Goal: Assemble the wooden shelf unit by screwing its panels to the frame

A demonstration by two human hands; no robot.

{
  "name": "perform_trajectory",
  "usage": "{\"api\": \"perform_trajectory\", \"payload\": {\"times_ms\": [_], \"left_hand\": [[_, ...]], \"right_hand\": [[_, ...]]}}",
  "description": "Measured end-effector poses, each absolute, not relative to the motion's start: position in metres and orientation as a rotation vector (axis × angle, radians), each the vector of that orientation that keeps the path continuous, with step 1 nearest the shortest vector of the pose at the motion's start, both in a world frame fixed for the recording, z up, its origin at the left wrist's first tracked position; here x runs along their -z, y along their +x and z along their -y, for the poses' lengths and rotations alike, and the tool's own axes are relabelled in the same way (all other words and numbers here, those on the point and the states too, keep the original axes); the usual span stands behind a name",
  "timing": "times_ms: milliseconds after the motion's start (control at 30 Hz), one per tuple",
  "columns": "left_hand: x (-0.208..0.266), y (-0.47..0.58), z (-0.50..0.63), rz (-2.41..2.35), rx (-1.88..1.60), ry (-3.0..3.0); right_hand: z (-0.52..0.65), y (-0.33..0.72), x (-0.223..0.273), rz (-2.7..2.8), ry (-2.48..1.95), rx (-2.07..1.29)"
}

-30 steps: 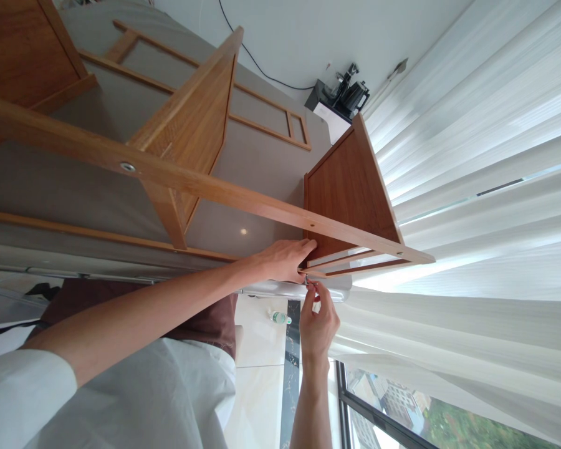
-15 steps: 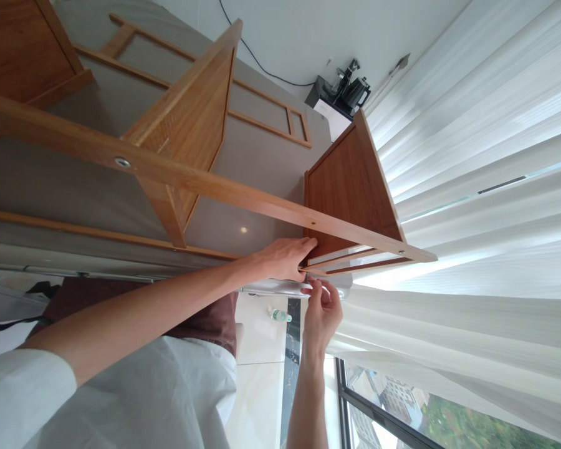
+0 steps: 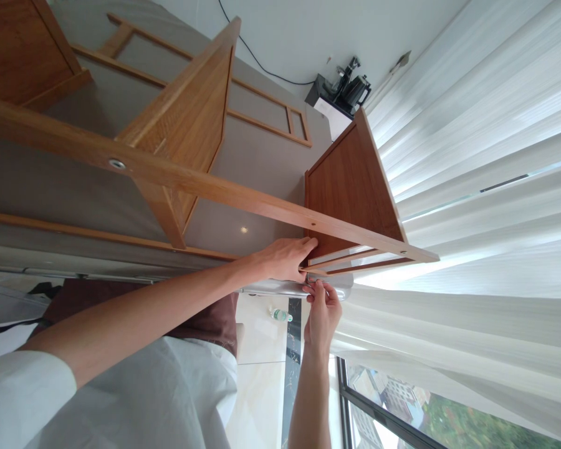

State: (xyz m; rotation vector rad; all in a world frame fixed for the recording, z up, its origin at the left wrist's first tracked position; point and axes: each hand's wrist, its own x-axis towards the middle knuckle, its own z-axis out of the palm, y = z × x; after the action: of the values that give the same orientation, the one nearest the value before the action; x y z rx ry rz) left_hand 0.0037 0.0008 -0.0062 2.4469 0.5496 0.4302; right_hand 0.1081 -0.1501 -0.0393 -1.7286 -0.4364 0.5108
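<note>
My left hand (image 3: pixel 287 259) reaches in from the left and wraps round the lower corner of the wooden shelf frame (image 3: pixel 243 198), by the slatted end. Its thumb lies against the reddish-brown end panel (image 3: pixel 350 187). Just below it, my right hand (image 3: pixel 325 308) is closed in a pinch at the frame's underside edge. Between its fingertips is a small thin metal tool, seemingly a hex key (image 3: pixel 310 282); the fingers hide most of it. A middle wooden panel (image 3: pixel 191 125) stands to the left, joined to the long rail.
The frame rests on a grey-covered surface (image 3: pixel 262 168). White curtains (image 3: pixel 486 156) hang close on the right. A black kettle (image 3: pixel 356 91) stands on a small cabinet at the back. A plastic bottle (image 3: pixel 280 315) lies on the floor below.
My right hand's fingers have drawn together and turned slightly at the corner. My left hand stays in place on the frame.
</note>
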Motion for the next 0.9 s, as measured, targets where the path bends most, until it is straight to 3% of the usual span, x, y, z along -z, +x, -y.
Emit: {"api": "perform_trajectory", "payload": {"times_ms": [900], "left_hand": [[0.007, 0.003, 0.000, -0.554, -0.418, 2.458]], "right_hand": [[0.163, 0.100, 0.050, 1.263, -2.045, 0.410]]}}
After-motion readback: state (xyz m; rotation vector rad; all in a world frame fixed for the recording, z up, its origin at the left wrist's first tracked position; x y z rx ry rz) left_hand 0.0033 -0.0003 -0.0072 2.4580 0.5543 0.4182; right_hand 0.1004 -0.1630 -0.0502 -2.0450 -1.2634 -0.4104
